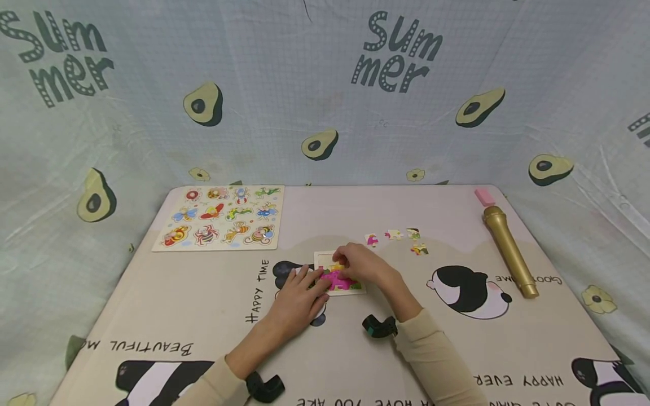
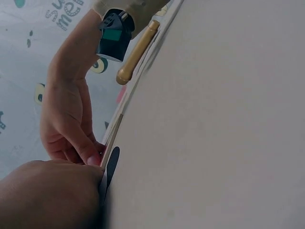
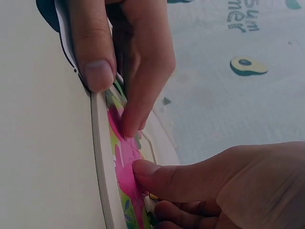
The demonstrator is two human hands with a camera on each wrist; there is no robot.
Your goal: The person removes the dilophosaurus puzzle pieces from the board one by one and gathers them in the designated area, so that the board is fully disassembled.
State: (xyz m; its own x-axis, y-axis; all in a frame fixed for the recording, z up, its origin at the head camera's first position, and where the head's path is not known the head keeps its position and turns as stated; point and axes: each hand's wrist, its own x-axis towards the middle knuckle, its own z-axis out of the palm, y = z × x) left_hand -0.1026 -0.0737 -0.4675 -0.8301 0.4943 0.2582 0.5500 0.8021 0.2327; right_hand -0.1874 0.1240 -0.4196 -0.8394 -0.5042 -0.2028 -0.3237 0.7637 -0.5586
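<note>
A small jigsaw puzzle in a pale frame (image 1: 355, 291) lies on the table, with pink and green pieces (image 3: 125, 164) fitted inside. A cream patch of its backing shows at the top left. My left hand (image 1: 301, 296) rests along the puzzle's left side, fingers spread, one thumb tip on the frame's edge and another finger reaching over the pink picture. From the right, my right hand (image 1: 364, 264) bends over the puzzle, its thumb and curled fingers pinching a puzzle piece (image 3: 153, 196), mostly hidden by the fingers. Several loose puzzle pieces (image 1: 394, 234) lie beyond the right hand.
A board of insect pictures (image 1: 218, 219) lies at the back left. A gold microphone-shaped object (image 1: 510, 252) lies on the right, with a pink block (image 1: 484, 197) behind it. The tabletop (image 1: 203, 293) bears printed pandas and lettering; a patterned curtain (image 1: 264, 113) hangs behind.
</note>
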